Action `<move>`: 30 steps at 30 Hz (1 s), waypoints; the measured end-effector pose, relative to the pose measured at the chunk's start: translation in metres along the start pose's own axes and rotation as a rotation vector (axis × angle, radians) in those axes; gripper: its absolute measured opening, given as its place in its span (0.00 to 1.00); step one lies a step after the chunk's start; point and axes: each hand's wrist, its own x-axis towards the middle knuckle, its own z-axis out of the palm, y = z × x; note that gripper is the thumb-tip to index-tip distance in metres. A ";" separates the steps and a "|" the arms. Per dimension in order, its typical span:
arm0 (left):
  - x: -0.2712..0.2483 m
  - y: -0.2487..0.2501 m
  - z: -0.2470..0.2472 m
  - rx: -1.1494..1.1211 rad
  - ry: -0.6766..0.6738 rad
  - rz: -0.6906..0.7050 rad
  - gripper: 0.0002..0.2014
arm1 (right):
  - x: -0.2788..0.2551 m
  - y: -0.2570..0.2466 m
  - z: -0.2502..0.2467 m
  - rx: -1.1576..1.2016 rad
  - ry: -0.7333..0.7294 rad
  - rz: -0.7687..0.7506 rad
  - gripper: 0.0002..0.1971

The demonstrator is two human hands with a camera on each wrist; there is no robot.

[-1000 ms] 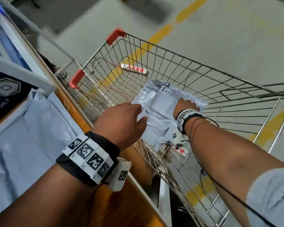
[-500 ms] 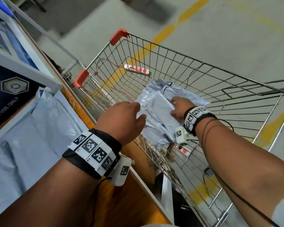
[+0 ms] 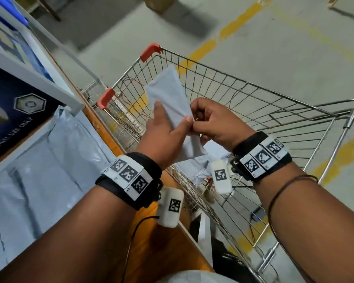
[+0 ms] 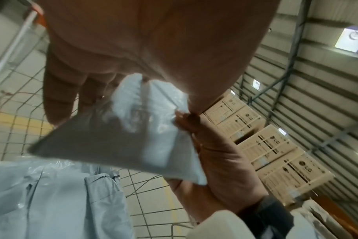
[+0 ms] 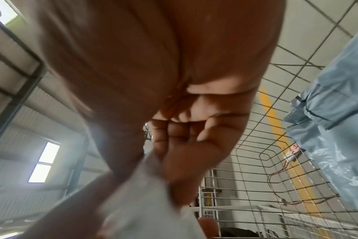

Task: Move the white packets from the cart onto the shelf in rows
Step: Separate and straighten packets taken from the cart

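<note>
White packet (image 3: 170, 99) between left hand (image 3: 163, 135) and right hand (image 3: 217, 123), above wire cart (image 3: 253, 94).

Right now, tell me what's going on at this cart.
A person holds one white packet up above the wire cart with both hands: the left hand grips it from the shelf side, and the right hand pinches its edge. More packets lie in the cart below. Several packets on the shelf sit at the left, so this one has not been placed yet.
</note>
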 end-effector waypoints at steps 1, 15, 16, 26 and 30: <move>0.001 0.000 -0.002 -0.055 0.019 -0.013 0.51 | -0.002 -0.004 0.000 0.050 -0.049 -0.001 0.09; -0.010 -0.001 -0.017 0.303 -0.018 -0.134 0.46 | 0.081 0.122 -0.040 -1.095 0.034 0.520 0.16; -0.010 0.001 -0.018 0.349 -0.021 -0.134 0.47 | 0.084 0.139 -0.041 -1.174 -0.029 0.555 0.18; 0.002 0.010 -0.016 0.638 -0.037 -0.169 0.50 | 0.109 0.219 -0.030 -1.265 0.061 0.657 0.35; 0.009 0.010 -0.012 0.657 -0.028 -0.159 0.47 | 0.117 0.233 -0.024 -1.305 0.088 0.674 0.51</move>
